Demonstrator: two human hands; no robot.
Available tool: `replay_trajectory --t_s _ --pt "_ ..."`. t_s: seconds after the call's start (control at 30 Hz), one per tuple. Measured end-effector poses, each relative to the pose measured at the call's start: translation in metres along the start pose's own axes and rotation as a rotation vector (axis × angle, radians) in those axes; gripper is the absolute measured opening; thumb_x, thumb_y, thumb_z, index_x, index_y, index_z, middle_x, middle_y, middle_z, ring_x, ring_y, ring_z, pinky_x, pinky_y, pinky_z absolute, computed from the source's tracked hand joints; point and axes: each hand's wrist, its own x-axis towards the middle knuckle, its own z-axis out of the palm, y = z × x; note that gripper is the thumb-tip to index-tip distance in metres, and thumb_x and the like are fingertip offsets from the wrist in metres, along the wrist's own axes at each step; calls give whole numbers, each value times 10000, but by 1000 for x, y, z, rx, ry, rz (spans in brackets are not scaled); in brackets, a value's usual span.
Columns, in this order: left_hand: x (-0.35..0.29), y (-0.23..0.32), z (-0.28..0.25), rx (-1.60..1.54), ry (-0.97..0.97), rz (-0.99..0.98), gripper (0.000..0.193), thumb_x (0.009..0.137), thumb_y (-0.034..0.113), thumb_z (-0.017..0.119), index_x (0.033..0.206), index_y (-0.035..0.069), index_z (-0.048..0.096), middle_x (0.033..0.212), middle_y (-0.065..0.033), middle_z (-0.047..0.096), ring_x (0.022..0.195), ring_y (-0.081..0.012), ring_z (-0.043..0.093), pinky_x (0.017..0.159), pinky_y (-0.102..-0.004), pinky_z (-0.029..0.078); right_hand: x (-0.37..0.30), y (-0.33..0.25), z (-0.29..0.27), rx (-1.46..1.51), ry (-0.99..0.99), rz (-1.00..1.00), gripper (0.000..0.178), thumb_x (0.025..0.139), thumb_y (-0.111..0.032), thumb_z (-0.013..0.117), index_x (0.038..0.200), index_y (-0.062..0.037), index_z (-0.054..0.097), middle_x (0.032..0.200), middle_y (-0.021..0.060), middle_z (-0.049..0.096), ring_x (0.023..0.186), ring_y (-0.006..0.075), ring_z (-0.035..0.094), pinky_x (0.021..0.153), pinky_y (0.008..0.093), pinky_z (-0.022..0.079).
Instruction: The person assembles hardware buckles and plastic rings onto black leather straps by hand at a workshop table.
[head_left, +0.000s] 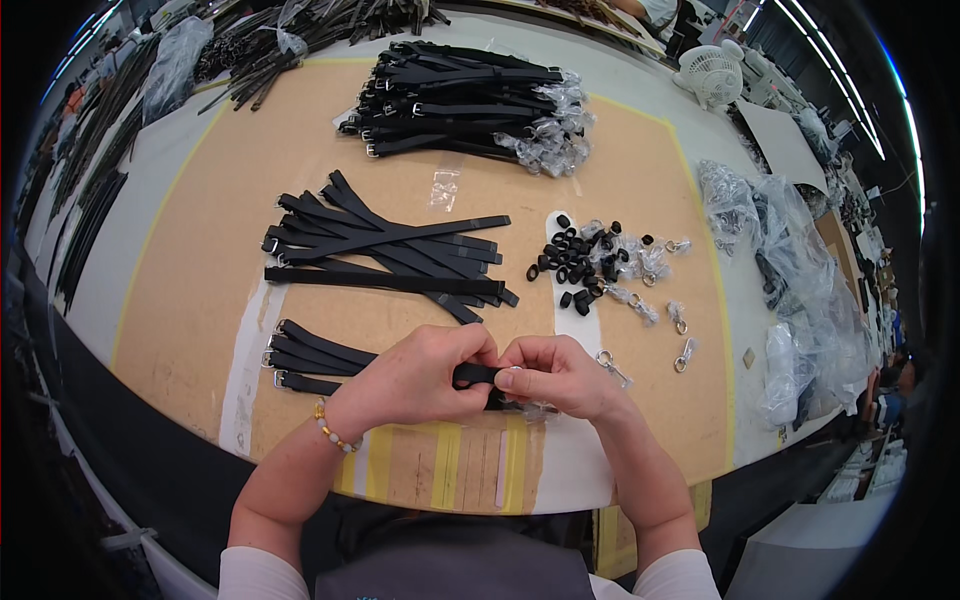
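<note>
My left hand, with a beaded bracelet at the wrist, is closed around a black strap above the table's near side. My right hand meets it and pinches at the strap's end; a small pale bit shows by the thumb, too hidden to name. Below the hands lie several black buckled straps, partly covered by my left hand, and a bit of clear plastic wrap. Beyond is a crossed pile of black straps. To its right are small black loops and metal rings in clear wrap.
A large stack of black straps with wrapped ends lies at the far side. Crumpled plastic bags line the right edge. Long dark strips lie at the left. A white fan stands at the far right.
</note>
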Motion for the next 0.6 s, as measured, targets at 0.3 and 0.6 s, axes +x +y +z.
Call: replay_trajectory --t_s 0.3,0.6 --pt "0 3 -3 23 -42 -23 196 742 44 731 908 -12 643 731 -94 652 655 -130 623 590 -278 508 1 3 1 9 -14 -12 204 943 -207 734 980 -16 674 861 -12 670 756 36 568 681 210 462" --pt "2 4 -3 -44 -101 -24 268 761 37 696 1013 9 607 777 -121 658 663 -232 641 634 -320 520 8 17 18 -27 76 -117 134 956 -176 675 952 -46 643 768 -83 544 692 13 452 611 203 381"
